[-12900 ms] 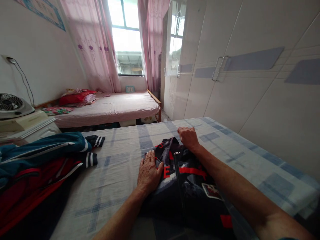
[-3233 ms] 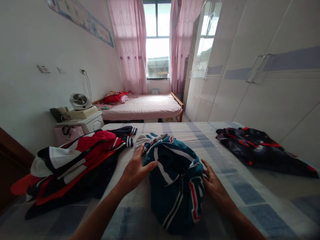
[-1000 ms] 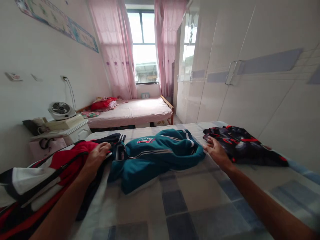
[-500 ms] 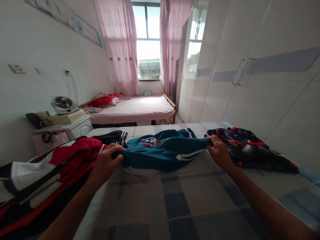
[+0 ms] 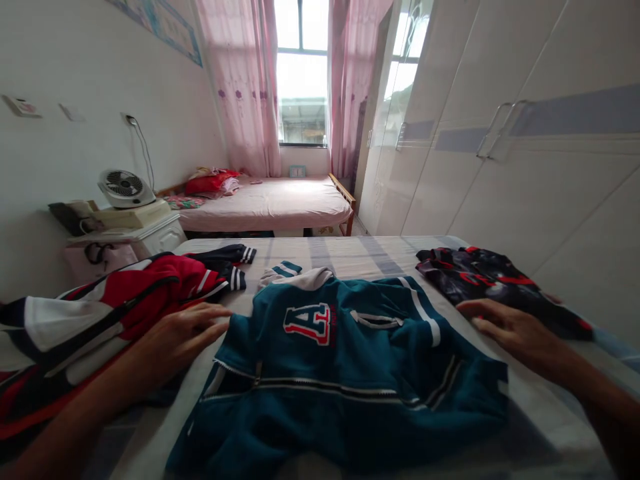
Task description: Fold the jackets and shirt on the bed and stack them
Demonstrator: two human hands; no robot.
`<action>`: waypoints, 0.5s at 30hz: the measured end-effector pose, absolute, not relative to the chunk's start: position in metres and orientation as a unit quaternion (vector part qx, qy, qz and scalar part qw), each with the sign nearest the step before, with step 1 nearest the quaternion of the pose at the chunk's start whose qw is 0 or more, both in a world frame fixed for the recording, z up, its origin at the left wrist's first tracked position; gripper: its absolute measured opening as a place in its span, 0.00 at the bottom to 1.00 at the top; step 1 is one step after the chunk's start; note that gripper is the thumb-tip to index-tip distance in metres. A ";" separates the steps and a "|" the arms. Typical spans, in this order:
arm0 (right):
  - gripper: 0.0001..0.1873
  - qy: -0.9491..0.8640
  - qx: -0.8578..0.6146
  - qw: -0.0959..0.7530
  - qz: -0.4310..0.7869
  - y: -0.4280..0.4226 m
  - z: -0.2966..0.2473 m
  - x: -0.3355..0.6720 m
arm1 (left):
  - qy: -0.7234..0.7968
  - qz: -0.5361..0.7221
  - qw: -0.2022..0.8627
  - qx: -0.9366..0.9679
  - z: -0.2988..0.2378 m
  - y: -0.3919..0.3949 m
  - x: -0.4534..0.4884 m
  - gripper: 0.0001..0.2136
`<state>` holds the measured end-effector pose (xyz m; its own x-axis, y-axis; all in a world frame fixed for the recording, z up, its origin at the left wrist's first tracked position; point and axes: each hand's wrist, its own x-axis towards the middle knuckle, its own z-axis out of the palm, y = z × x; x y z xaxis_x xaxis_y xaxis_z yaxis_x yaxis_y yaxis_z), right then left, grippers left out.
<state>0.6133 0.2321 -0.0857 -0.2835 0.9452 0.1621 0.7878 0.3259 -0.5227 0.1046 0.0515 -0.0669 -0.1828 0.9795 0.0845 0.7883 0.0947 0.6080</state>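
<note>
A teal zip-up jacket [image 5: 360, 353] lies spread on the bed in front of me, with a white-and-red letter A on its chest and a white stripe along one sleeve. My left hand [image 5: 193, 330] is off the cloth or just beside its collar edge, fingers stretched out and holding nothing. To the right of the jacket, my right hand [image 5: 505, 330] hovers with fingers apart. It is close to a folded black garment with red marks [image 5: 495, 280]. Under and beyond my left arm rests a red, white and navy jacket [image 5: 155, 287].
The bed's checked sheet [image 5: 340, 250] runs beneath the clothes. Beyond it stands a second bed with a pink sheet [image 5: 280, 203]. On the left, a small fan [image 5: 126, 189] sits on a white cabinet [image 5: 163, 233]. A tall white wardrobe [image 5: 460, 193] lines the right side.
Both hands have let go of the teal jacket. It was stretched and bunched between them; now it lies opened out toward me, its front showing.
</note>
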 end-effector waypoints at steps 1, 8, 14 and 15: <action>0.19 -0.779 -0.559 0.226 0.172 0.241 -0.088 0.604 | 0.722 0.261 0.154 0.622 -0.068 0.069 0.103 0.22; 0.31 -0.821 -0.534 0.148 0.136 0.304 -0.120 0.546 | 0.740 0.182 0.152 0.630 -0.088 0.166 0.126 0.24; 0.27 -0.847 -0.516 0.100 0.078 0.297 -0.135 0.544 | 0.711 0.245 0.151 0.642 -0.081 0.165 0.150 0.17; 0.26 -0.841 -0.526 0.098 0.079 0.293 -0.135 0.546 | 0.706 0.281 0.162 0.629 -0.075 0.158 0.151 0.18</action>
<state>0.5459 0.2931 -0.1348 -0.4280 0.9002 0.0811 0.8691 0.4345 -0.2362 0.1508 0.1577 -0.0751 -0.1559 0.9798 0.1257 0.7980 0.0499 0.6006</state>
